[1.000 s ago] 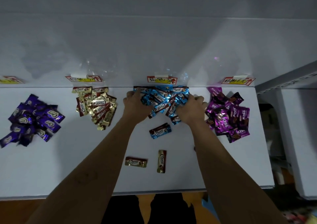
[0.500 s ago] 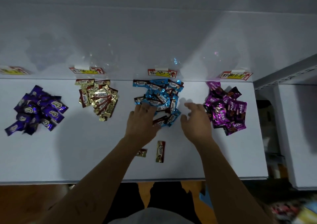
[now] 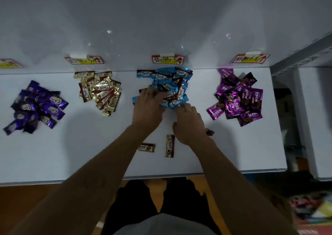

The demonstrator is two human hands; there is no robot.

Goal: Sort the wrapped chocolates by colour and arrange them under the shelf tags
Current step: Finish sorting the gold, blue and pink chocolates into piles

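Observation:
Four heaps of wrapped chocolates lie on the white shelf (image 3: 53,153): dark purple (image 3: 36,107), gold (image 3: 99,91), blue (image 3: 167,82) and magenta (image 3: 237,98). Paper tags (image 3: 84,60), (image 3: 168,59), (image 3: 250,58) are stuck on the back wall above the last three. My left hand (image 3: 149,109) lies flat on the blue heap's near left corner, fingers spread over the wrappers. My right hand (image 3: 190,123) touches the heap's near edge with its fingertips and holds nothing. Two loose gold chocolates (image 3: 146,147), (image 3: 169,145) lie between my forearms.
A small dark wrapper (image 3: 209,132) sits just right of my right hand. A fourth tag (image 3: 9,64) shows at the far left. Grey shelving (image 3: 305,55) stands to the right. The shelf's front edge runs just below the loose gold chocolates.
My hands drew back from the blue heap's sides to its near edge. The loose blue chocolate that lay in front now sits against the heap.

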